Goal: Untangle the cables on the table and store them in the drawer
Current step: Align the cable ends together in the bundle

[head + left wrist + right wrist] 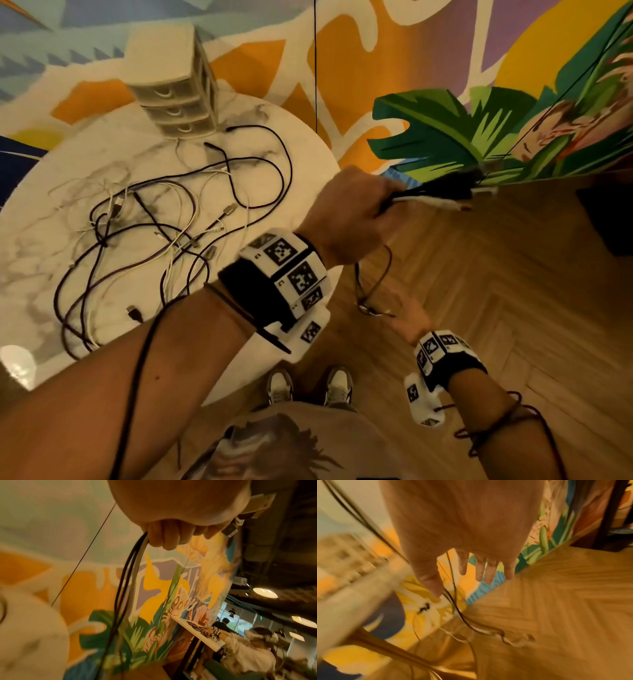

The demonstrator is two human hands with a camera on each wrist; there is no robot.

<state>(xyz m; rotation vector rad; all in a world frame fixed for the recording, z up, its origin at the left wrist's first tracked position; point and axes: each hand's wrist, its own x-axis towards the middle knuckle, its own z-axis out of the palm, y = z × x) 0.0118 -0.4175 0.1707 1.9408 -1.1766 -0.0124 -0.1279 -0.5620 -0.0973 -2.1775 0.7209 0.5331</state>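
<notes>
My left hand [363, 209] is raised beyond the table's right edge and grips a bundle of black and white cables [442, 193], their plug ends sticking out to the right. In the left wrist view the curled fingers [169, 536] hold the strands [130, 566], which hang down. The hanging loop [373, 277] ends just above my right hand [404, 313], which lies flat with fingers straight [479, 573], cable strands [453, 596] brushing the thumb. A tangle of several dark and white cables [154, 226] lies on the round marble table [44, 219]. A small three-drawer unit [178, 96] stands at the table's far edge, drawers closed.
A painted mural wall [445, 130] runs behind the table. Herringbone wood floor [513, 291] lies to the right, with my shoes [308, 387] beside the table edge. A dark object [606, 219] sits on the floor at far right. Another person [248, 654] works at a distant table.
</notes>
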